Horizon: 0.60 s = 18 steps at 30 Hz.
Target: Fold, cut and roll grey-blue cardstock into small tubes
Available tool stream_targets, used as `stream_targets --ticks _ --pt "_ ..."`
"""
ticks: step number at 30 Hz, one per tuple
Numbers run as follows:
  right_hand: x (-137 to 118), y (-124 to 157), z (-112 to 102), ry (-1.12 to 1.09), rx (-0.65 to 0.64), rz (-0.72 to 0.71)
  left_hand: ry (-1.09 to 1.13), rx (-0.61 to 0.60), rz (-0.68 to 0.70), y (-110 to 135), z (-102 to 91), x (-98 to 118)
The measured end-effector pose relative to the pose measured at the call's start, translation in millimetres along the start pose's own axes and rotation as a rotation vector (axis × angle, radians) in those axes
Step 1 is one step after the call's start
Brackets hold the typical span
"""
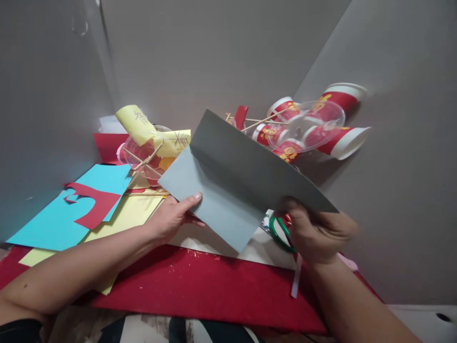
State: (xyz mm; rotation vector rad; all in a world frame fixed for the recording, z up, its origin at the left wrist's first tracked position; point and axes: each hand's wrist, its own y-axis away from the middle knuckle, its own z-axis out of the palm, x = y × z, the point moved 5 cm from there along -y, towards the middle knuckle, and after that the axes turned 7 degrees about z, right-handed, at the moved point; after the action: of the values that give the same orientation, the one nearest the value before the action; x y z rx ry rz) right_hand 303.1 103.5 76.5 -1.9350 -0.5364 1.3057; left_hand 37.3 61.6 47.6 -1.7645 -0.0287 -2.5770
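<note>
I hold a folded grey sheet of paper [235,176] up over the work surface with both hands. My left hand [171,216] pinches its lower left flap, thumb on top. My right hand [317,231] grips the sheet's right edge, fingers curled round it. The fold runs diagonally across the sheet, with the darker upper half tilted towards the wall. Under my right hand lie green-handled scissors [280,233], partly hidden.
A red felt mat [200,286] covers the surface. At the left lie blue paper [57,219] with a red cut-out [94,202] and yellow paper [135,209]. Behind are a clear cup with sticks [143,157], rolled yellow paper [143,126] and red paper cups [314,124].
</note>
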Motion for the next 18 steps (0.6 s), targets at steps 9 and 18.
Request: stream_targets --ticks 9,18 --pt "5.5 10.3 35.3 -0.427 -0.084 0.371 0.000 0.022 0.076 1.3 -3.6 -1.4" --pt "26.9 18.5 50.9 -0.533 -0.289 0.621 -0.090 0.137 0.171 3.3 -9.3 1.6"
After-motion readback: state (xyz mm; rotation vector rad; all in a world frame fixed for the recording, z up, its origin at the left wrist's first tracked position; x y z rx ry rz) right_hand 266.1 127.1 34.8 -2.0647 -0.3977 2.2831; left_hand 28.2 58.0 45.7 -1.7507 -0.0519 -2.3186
